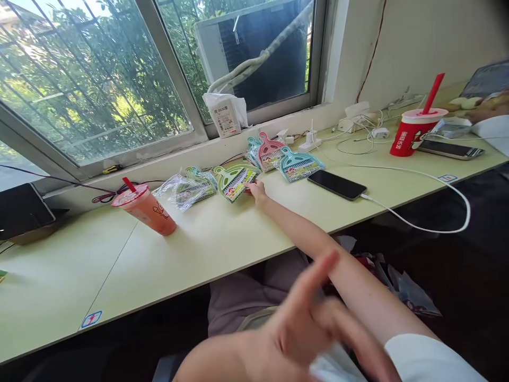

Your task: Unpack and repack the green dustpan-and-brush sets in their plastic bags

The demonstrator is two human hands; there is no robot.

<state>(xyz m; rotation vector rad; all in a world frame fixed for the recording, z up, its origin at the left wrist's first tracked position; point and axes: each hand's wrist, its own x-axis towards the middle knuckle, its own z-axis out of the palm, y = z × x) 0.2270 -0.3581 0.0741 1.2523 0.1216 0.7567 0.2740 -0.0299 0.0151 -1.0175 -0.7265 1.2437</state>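
Note:
My right hand (256,191) reaches across the table and grips the right edge of a green mini dustpan and brush set (235,182) with a printed card. Left of it lies another green set (194,188) in crumpled clear plastic. Behind and to the right are a pink dustpan set (270,151) and a blue dustpan set (301,163). In the foreground, my left hand (306,323) hangs in the air near my right forearm, blurred by motion. Its fingers are apart and hold nothing.
An orange drink cup (145,208) with a straw stands left on the table (191,249). At right are a black phone (337,184) on a white cable, a red cup (415,132) and another phone (451,148). A tissue pack (226,118) leans by the window.

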